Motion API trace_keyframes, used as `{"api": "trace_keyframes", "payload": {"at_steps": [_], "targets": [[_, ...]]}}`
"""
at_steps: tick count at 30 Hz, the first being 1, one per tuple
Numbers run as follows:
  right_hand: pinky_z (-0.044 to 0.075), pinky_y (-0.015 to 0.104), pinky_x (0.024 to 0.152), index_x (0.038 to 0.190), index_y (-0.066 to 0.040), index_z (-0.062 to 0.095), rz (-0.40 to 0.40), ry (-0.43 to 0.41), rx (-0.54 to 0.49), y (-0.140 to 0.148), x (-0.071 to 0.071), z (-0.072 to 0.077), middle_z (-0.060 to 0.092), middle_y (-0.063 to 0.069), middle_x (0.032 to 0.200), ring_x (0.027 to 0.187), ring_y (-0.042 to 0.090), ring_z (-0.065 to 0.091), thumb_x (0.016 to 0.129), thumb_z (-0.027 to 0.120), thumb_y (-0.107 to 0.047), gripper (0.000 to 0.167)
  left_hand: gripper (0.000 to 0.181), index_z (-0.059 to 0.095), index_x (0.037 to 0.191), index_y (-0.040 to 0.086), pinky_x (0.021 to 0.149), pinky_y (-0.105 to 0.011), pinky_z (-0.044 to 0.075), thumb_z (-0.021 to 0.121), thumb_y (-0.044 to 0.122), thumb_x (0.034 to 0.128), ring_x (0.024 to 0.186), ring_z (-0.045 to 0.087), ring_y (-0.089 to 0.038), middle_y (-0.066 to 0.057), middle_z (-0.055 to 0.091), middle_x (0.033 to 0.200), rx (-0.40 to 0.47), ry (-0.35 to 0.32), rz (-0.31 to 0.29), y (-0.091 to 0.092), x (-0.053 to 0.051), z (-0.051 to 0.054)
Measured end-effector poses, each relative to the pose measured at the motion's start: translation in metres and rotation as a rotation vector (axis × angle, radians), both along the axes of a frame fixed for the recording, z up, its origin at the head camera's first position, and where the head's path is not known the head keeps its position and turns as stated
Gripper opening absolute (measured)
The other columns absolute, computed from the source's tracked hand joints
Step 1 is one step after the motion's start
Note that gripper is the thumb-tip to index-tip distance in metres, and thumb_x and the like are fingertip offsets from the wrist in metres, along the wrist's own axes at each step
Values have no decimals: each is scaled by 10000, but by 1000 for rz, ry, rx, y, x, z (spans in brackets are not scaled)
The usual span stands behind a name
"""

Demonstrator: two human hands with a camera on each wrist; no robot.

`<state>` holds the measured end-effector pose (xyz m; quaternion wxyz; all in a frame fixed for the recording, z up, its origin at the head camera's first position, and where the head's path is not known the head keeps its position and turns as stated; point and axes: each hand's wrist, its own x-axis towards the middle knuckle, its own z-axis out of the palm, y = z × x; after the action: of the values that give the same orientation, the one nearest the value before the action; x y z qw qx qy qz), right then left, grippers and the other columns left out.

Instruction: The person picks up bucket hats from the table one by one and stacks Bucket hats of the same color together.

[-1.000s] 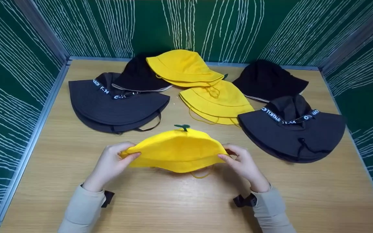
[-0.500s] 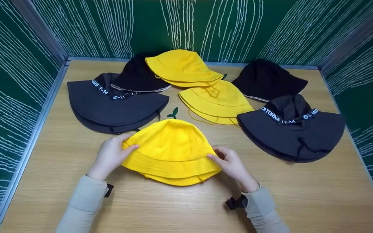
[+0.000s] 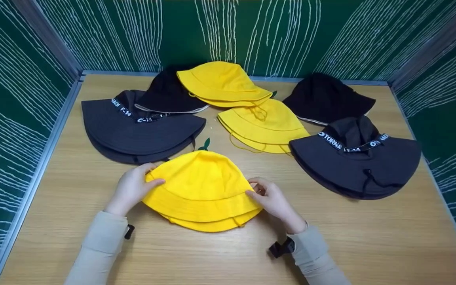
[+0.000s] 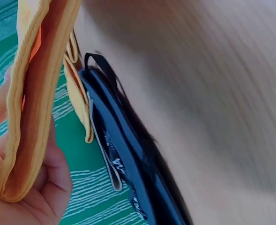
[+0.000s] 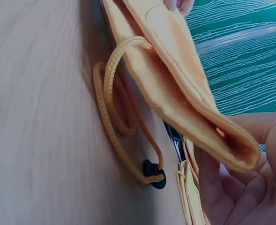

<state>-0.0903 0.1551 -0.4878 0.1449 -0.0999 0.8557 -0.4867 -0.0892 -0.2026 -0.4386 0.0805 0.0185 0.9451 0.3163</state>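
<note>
A yellow bucket hat [image 3: 200,186] with a green leaf tip [image 3: 205,145] is folded flat, crown away from the person, brim toward them. My left hand [image 3: 132,189] pinches its left side, thumb on top. On its right side the right hand [image 3: 273,199] pinches the fold. In the left wrist view the hat's doubled edge [image 4: 34,108] lies between thumb and fingers of the left hand [image 4: 48,183]. The right wrist view has the brim [image 5: 175,89] in the right hand [image 5: 255,183], with a yellow cord [image 5: 110,93] and black toggle [image 5: 155,174] hanging below.
Two more yellow hats [image 3: 224,83] [image 3: 265,122] lie behind, overlapping. Black hats [image 3: 170,93] [image 3: 328,99] are at the back left and right. Wide-brimmed dark grey hats [image 3: 141,132] [image 3: 358,166] flank them. Green walls [image 3: 188,35] with white lines enclose the wooden table [image 3: 196,261].
The held hat has tipped from showing its open underside to lying with its crown away from me, then shifted slightly left and nearer. Both hands moved with it, still gripping its sides.
</note>
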Motion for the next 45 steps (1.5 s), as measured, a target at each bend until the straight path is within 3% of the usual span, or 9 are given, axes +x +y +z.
{"api": "trace_keyframes", "payload": {"at_steps": [12, 18, 30, 37, 45], "targets": [[382, 185, 543, 1187, -23, 566, 111, -29, 23, -16, 2, -8, 531, 25, 743, 632, 131, 461, 877, 628, -49, 317, 380, 606, 1154, -34, 900, -495, 461, 678, 212, 875, 1011, 592, -354, -209, 639, 1121, -46, -46, -12, -22, -4, -16], [379, 189, 543, 1172, -22, 575, 127, -29, 69, -21, 5, -10, 531, 14, 744, 630, 126, 460, 876, 640, -76, 308, 415, 584, 1197, -50, 931, -509, 443, 660, 217, 889, 1055, 572, -375, -223, 619, 1162, -59, -105, -13, -29, -3, -20], [388, 245, 581, 1016, -68, 627, 124, -40, 280, -32, 5, -6, 528, 5, 747, 655, 145, 463, 830, 713, -127, 214, 437, 584, 1183, -54, 915, -514, 448, 655, 265, 891, 1050, 575, -391, -245, 613, 1167, -115, -190, -1, -33, -1, -23], [388, 273, 571, 895, -95, 608, 110, 39, 408, -37, 7, -3, 542, 3, 703, 615, 151, 464, 790, 754, -166, 194, 423, 585, 1178, -47, 915, -509, 456, 648, 264, 898, 1050, 582, -395, -242, 620, 1157, -147, -189, 4, -29, -2, -25], [353, 259, 579, 812, -118, 537, 100, 92, 416, -36, 9, -7, 475, -7, 694, 633, 154, 434, 753, 792, -187, 270, 392, 581, 1146, -55, 889, -503, 462, 648, 240, 896, 1023, 583, -389, -240, 621, 1116, -173, -144, 2, -27, 1, -32]]}}
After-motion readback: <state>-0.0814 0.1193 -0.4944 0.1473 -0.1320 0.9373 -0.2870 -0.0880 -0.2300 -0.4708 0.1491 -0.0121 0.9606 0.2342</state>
